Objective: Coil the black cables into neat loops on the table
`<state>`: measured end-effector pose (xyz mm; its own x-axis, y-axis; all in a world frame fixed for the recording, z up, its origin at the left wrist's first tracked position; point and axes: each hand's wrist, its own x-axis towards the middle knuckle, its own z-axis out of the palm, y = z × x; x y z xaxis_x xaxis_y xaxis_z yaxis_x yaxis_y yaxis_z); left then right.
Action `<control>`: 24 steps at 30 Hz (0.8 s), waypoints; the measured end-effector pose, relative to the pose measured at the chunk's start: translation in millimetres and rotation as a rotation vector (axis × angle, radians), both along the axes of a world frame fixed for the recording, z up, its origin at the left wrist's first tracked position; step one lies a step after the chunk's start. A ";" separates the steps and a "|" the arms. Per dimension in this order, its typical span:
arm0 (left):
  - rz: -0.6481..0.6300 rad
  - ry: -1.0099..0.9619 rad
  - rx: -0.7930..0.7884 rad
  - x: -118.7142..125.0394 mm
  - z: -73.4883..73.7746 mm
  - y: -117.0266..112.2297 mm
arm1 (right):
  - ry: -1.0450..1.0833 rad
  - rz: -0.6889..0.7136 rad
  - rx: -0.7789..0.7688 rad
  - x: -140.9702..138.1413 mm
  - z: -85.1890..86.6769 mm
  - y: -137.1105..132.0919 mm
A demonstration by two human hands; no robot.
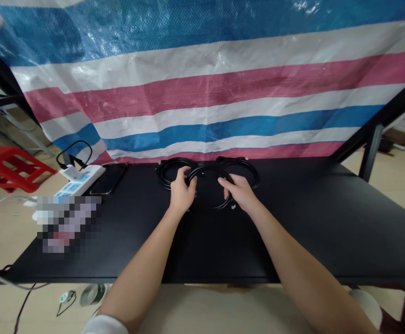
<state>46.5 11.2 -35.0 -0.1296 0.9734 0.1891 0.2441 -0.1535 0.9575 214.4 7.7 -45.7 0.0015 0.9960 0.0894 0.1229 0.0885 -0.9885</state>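
Both hands hold one coiled black cable between them, a little above the black table top. My left hand is closed around the coil's left side, thumb toward the middle. On the right side of the same loop, my right hand grips it between thumb and fingers. A small pale tip shows just below the right hand. Behind the hands lie two more coiled black cables, a left coil and a right coil, each partly hidden by a hand.
At the table's left stand a white power strip with a plugged-in charger and a dark phone. A blurred-out patch covers something nearer. Striped plastic sheeting hangs behind the black table. A red stool is beyond its left edge.
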 end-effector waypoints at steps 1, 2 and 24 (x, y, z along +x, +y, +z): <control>0.015 0.064 0.056 -0.4 -1.7 0.3 | -0.036 -0.037 0.020 -0.4 0.1 -0.5; 0.016 0.110 0.092 -0.9 -3.3 0.8 | -0.068 -0.080 0.051 -0.7 -0.1 -0.9; -0.424 0.134 0.039 -28.2 17.2 -1.8 | -0.554 -0.061 0.469 8.0 -4.5 -5.0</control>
<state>18.3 9.4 -17.8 0.3079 0.9269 0.2146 0.2734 -0.3022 0.9132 222.4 2.8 -50.1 -0.1131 0.8523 0.5107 0.6129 0.4644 -0.6393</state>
